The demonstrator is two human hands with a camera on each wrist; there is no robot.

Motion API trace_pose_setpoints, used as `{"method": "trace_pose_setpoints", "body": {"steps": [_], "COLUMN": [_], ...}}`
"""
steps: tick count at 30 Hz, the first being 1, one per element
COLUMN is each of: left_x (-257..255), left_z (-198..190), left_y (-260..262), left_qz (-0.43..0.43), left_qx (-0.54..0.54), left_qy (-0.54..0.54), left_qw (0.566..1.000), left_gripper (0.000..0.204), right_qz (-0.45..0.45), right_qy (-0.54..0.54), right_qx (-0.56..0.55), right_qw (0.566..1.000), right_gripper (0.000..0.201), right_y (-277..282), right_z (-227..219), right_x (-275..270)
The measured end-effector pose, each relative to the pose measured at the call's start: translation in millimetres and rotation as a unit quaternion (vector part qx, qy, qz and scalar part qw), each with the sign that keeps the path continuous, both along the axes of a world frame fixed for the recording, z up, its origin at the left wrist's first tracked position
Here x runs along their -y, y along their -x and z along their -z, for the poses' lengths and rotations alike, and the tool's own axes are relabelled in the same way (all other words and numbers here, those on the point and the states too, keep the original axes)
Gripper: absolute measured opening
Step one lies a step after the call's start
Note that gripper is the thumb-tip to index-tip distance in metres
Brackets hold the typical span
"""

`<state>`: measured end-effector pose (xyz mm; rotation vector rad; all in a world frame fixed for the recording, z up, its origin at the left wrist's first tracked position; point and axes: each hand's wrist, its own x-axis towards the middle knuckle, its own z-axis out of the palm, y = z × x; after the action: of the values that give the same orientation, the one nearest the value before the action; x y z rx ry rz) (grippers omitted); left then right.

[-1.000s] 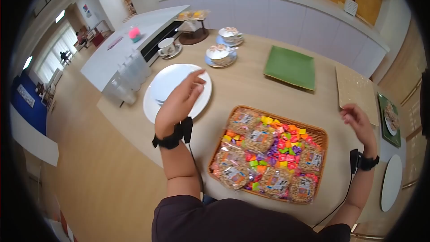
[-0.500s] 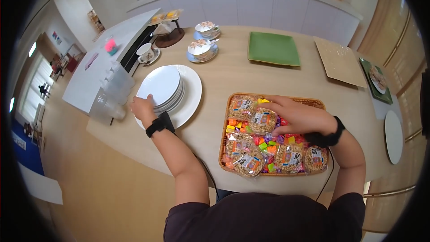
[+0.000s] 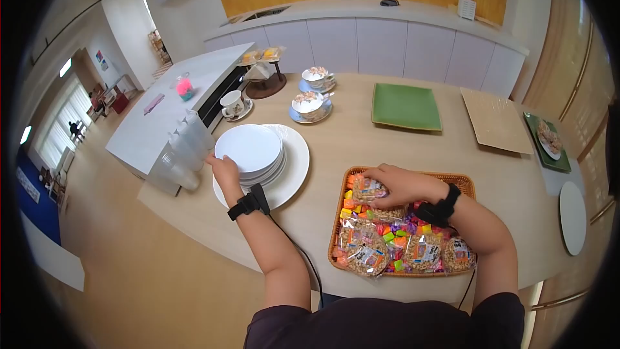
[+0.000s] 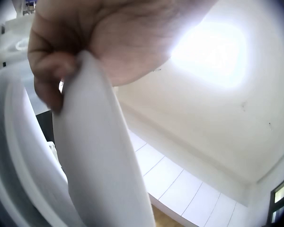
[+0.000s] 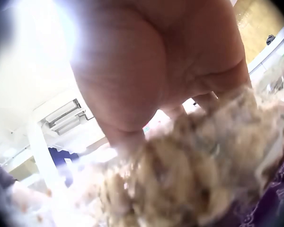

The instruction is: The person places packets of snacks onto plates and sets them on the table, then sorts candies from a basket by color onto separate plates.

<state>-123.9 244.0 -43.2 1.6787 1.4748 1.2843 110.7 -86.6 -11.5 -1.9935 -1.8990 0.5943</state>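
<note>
The left hand [image 3: 224, 169] curls its fingers [image 4: 52, 78] over the rim of the top plate [image 3: 248, 148] in a stack of white plates, pinching its edge. The stack sits on a larger white plate [image 3: 294, 168] on the tabletop [image 3: 349, 136]. The right hand [image 3: 399, 185] closes its fingers around a snack bag [image 3: 368, 188] at the far left corner of a wicker basket [image 3: 466, 184], above more bags and bright candies [image 3: 387, 236].
</note>
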Motion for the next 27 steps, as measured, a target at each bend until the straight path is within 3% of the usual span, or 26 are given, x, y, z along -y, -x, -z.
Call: {"method": "trace_pose_setpoints", "body": {"steps": [2, 4, 5, 6, 8, 9, 12, 15, 17, 21, 24, 27], "left_x": [-1.4, -16.3, 1.2, 20.1, 34.6, 35.0, 80.1, 127.3, 154.9, 194.1, 202.1, 196.7], "left_z": [-0.9, 14.8, -1.8, -19.1, -28.7, -25.8, -48.0, -58.8, -60.8, -58.1, -48.7, -53.3], "left_y": [-3.1, -9.4, -13.7, -18.6, -30.8, -37.2, -64.6, -89.7, -106.6, -120.1, -124.4, -121.1], "left_qz": [0.015, 0.058, 0.059, 0.117, 0.262, 0.346, 0.488, 0.546, 0.619, 0.68, 0.687, 0.678], "left_qx": [0.014, 0.087, 0.09, 0.149, 0.258, 0.307, 0.337, 0.271, 0.233, 0.152, 0.179, 0.173], "left_qy": [-0.005, -0.012, -0.011, 0.057, 0.136, 0.148, 0.217, 0.266, 0.289, 0.357, 0.365, 0.359], "left_qw": [1.0, 0.994, 0.994, 0.98, 0.92, 0.874, 0.776, 0.747, 0.693, 0.621, 0.602, 0.618], "left_gripper": [0.034, 0.035, 0.035, 0.038, 0.044, 0.048, 0.055, 0.057, 0.057, 0.059, 0.061, 0.061], "right_qz": [-0.003, -0.044, -0.043, -0.024, -0.002, 0.039, 0.101, 0.134, 0.137, 0.149, 0.161, 0.208], "right_qy": [0.018, -0.03, -0.028, -0.048, -0.067, -0.134, -0.262, -0.344, -0.366, -0.257, -0.266, -0.26], "right_qx": [-0.007, -0.084, -0.082, -0.124, -0.167, -0.191, -0.213, -0.163, -0.093, -0.005, 0.064, 0.039], "right_qw": [1.0, 0.995, 0.995, 0.991, 0.984, 0.972, 0.936, 0.915, 0.916, 0.955, 0.948, 0.942], "right_gripper": [0.071, 0.073, 0.073, 0.074, 0.076, 0.075, 0.071, 0.066, 0.058, 0.063, 0.063, 0.065], "right_y": [0.0, -6.7, -9.4, -11.5, -11.1, -9.1, -13.0, -11.5, -7.5, -13.3, -14.1, -15.8], "right_z": [-17.2, -27.0, -35.4, -45.2, -64.2, -72.8, -82.5, -93.2, -96.3, -81.9, -68.7, -76.4], "right_x": [10.1, 23.0, 30.6, 38.7, 53.4, 60.8, 71.1, 78.7, 80.1, 87.9, 101.6, 131.3]}}
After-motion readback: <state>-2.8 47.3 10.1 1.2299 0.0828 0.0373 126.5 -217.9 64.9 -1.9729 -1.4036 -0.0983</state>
